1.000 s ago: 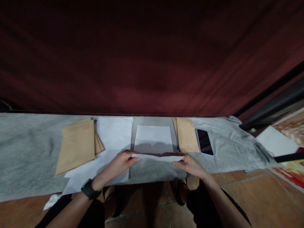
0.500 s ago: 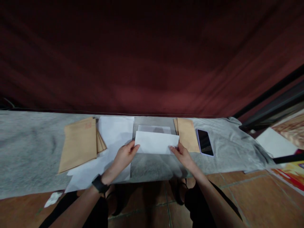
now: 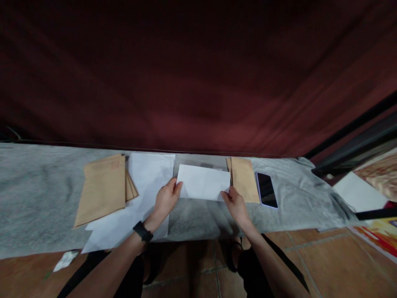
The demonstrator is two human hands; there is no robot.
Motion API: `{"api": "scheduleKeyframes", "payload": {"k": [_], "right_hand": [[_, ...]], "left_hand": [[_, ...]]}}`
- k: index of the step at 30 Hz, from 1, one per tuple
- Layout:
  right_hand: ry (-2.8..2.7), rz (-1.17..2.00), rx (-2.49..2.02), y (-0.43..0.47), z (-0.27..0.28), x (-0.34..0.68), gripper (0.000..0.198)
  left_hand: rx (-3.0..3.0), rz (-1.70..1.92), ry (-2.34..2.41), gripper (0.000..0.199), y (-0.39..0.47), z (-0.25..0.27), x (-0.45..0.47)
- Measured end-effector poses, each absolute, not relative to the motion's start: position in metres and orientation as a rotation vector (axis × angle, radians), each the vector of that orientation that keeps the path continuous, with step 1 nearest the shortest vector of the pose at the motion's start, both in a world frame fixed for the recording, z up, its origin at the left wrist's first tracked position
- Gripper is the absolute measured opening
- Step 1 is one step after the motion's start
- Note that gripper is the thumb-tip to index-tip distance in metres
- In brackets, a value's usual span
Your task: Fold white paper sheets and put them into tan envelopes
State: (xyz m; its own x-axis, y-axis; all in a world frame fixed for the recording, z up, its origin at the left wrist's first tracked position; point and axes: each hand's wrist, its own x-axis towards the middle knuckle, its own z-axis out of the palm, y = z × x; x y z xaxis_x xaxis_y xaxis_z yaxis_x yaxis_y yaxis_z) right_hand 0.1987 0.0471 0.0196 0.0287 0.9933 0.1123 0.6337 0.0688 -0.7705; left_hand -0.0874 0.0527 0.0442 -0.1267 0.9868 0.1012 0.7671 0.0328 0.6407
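Observation:
A folded sheet of white paper (image 3: 203,183) is stretched between my two hands, above the grey cloth. My left hand (image 3: 167,197) pinches its left end, with the thumb on top. At the lower right corner my right hand (image 3: 235,203) grips it the same way. Behind its upper edge a strip of another pale sheet shows; most of that is hidden. White sheets (image 3: 151,169) lie flat just left of my left hand. Brown envelopes (image 3: 245,178) lie beyond my right hand, close to it.
A larger stack of brown envelopes (image 3: 102,186) lies at the left, partly on the white sheets. A phone (image 3: 267,190) rests to the right on the grey cloth (image 3: 297,186). A dark red curtain (image 3: 198,103) hangs behind. A crumpled white scrap (image 3: 65,260) is on the tiled floor.
The folded paper has tilted and shifted slightly left and away from me, covering more of the pale sheet behind it. Both hands still grip it; my left hand has moved up a little.

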Motion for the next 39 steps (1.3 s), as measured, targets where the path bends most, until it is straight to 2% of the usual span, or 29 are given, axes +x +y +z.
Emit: {"api": "scheduleKeyframes", "payload": {"k": [6, 13, 16, 20, 32, 36, 39], "right_hand": [[-1.677, 0.565, -1.671, 0.048, 0.02, 0.19, 0.033], [-1.783, 0.463, -1.796, 0.048, 0.016, 0.178, 0.062], [-1.802, 0.434, -1.895, 0.049, 0.019, 0.173, 0.068], [-1.871, 0.391, -1.967, 0.049, 0.024, 0.168, 0.064], [-2.1, -0.028, -2.006, 0.046, 0.024, 0.156, 0.047], [-2.148, -0.119, -1.906, 0.046, 0.025, 0.155, 0.043], [-2.194, -0.076, -1.708, 0.047, 0.025, 0.151, 0.043]], "left_hand": [[1.831, 0.675, 2.085, 0.022, 0.061, 0.044, -0.083], [1.815, 0.432, 2.237, 0.03, 0.063, 0.05, -0.075], [1.815, 0.341, 2.288, 0.034, 0.062, 0.054, -0.07], [1.8, 0.263, 2.33, 0.036, 0.064, 0.056, -0.065], [1.946, 0.298, 2.348, 0.045, 0.063, 0.048, -0.057], [2.061, 0.265, 2.32, 0.052, 0.062, 0.044, -0.058], [2.169, 0.203, 2.303, 0.059, 0.062, 0.043, -0.057]]}}
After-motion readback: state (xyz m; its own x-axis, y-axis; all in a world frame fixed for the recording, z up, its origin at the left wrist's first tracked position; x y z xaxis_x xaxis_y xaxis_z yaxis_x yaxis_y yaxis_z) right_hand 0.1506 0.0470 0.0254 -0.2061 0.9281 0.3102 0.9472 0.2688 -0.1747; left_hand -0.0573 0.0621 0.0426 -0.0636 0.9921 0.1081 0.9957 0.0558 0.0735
